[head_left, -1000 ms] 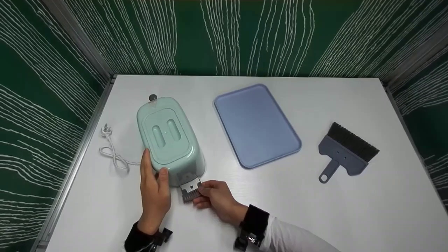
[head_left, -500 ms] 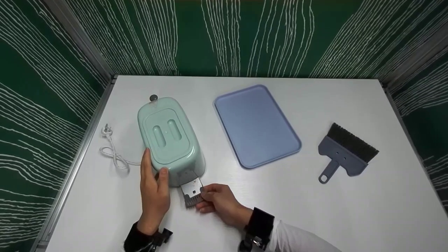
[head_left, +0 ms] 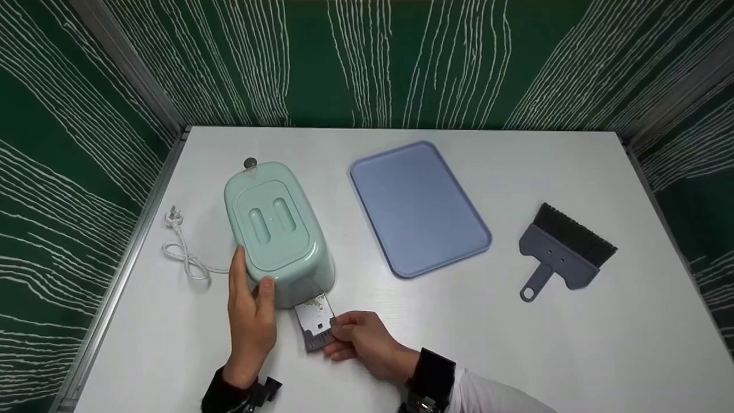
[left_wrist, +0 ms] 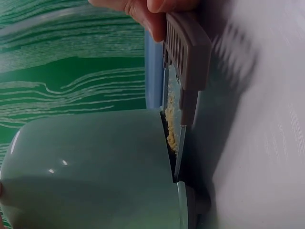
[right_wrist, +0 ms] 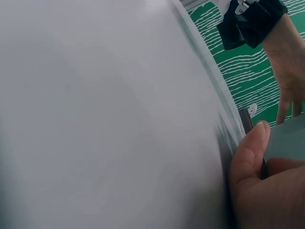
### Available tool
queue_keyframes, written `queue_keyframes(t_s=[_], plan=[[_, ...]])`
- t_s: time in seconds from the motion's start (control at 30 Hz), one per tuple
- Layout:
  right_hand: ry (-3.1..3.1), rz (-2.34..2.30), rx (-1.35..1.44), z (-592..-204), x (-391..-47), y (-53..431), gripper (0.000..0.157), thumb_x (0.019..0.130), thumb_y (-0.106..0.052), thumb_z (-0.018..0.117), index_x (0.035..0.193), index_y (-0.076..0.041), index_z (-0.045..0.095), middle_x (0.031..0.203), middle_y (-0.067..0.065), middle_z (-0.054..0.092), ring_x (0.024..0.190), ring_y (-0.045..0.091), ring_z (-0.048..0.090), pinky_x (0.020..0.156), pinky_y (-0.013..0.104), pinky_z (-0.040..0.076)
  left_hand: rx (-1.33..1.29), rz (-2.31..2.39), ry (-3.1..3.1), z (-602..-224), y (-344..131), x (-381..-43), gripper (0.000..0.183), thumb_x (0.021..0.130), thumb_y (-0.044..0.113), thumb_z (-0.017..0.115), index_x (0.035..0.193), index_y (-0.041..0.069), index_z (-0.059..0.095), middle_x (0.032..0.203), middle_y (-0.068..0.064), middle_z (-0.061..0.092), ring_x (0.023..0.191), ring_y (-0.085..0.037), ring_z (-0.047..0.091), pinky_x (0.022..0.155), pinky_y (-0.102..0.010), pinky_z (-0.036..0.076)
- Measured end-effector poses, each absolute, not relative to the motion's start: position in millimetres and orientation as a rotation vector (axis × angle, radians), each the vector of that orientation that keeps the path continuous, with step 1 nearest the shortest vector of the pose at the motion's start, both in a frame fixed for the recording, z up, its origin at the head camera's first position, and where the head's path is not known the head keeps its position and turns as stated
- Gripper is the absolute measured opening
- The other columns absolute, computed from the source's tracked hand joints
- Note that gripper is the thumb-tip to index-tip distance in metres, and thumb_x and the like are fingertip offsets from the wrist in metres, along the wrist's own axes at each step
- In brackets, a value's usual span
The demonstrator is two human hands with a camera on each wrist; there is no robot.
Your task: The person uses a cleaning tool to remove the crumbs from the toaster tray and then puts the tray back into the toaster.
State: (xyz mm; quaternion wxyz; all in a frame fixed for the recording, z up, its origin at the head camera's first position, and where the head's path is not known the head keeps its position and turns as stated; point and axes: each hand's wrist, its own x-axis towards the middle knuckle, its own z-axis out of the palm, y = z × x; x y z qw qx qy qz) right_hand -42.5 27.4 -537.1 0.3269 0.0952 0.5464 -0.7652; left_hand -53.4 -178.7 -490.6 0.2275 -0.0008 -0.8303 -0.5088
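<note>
Crumb tray (head_left: 315,315): had slid further out of the mint toaster (head_left: 281,229) than a second earlier; yellow crumbs (left_wrist: 170,129) lay on it.
Right hand (head_left: 371,345): pinched its grey handle (head_left: 317,342).
Left hand (head_left: 251,321): rested, fingers straight, against the toaster's side.
Blue tray (head_left: 421,209): lay on the tabletop (head_left: 487,332), between toaster and brush (head_left: 565,252).

Around the mint-green, rounded, glossy toaster (head_left: 282,244) are a slim white-and-grey drawer (head_left: 312,314) with yellow crumbs (left_wrist: 170,131) at its near end, a looped white cord (head_left: 186,253) to its left, a plain periwinkle rectangular tray (head_left: 421,211) to its right, a slate-blue, black-bristled brush (head_left: 565,249) farther right, and a green wall (head_left: 312,63) streaked white behind.
</note>
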Motion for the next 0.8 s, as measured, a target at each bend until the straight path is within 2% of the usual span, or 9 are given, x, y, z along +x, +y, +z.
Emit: queue_keyframes(t_s=[0.2,0.3,0.57,0.67,0.8], plan=[[1.428,-1.986,0.237,-537.7,-37.4,30.1,0.013,0.100,-0.002,0.063,0.108,0.008,0.061,0.092,0.017,0.073,0.068,0.016,0.073,0.063,0.026,0.062,0.010,-1.401,-2.280,-490.4,-179.2,-51.3,0.067,0.108,0.017,0.053,0.166,0.006,0.021,0.170,-0.018,0.023,0.156,-0.035,0.022,0.126,-0.047,0.022],[1.428,-1.980,0.225,-538.3,-34.7,32.3,0.013,0.101,-0.004,0.064,0.106,0.007,0.061,0.093,0.017,0.073,0.069,0.016,0.073,0.064,0.026,0.062,0.014,-1.398,-2.279,-490.6,-179.3,-51.0,0.067,0.108,0.017,0.053,0.166,0.006,0.022,0.170,-0.018,0.024,0.156,-0.036,0.022,0.126,-0.051,0.022],[1.432,-1.955,0.219,-538.4,-26.3,38.7,0.015,0.101,-0.006,0.064,0.108,0.007,0.059,0.096,0.019,0.073,0.070,0.017,0.073,0.063,0.027,0.062,0.012,-1.399,-2.277,-491.2,-179.5,-51.6,0.067,0.107,0.016,0.053,0.166,0.007,0.022,0.170,-0.017,0.025,0.156,-0.034,0.023,0.125,-0.045,0.022],[1.427,-1.951,0.219,-538.8,-24.2,40.4,0.014,0.101,-0.006,0.064,0.107,0.006,0.059,0.095,0.018,0.072,0.070,0.018,0.073,0.063,0.027,0.062,0.011,-1.403,-2.276,-491.0,-179.4,-52.1,0.067,0.107,0.016,0.053,0.166,0.007,0.022,0.170,-0.017,0.024,0.156,-0.034,0.023,0.125,-0.046,0.022],[1.423,-1.956,0.202,-539.5,-22.5,43.3,0.012,0.101,-0.006,0.063,0.104,0.005,0.059,0.094,0.018,0.072,0.070,0.018,0.073,0.063,0.027,0.062,0.004,-1.404,-2.277,-490.5,-178.8,-53.2,0.067,0.107,0.015,0.053,0.166,0.006,0.021,0.170,-0.017,0.024,0.156,-0.033,0.022,0.125,-0.040,0.021]])
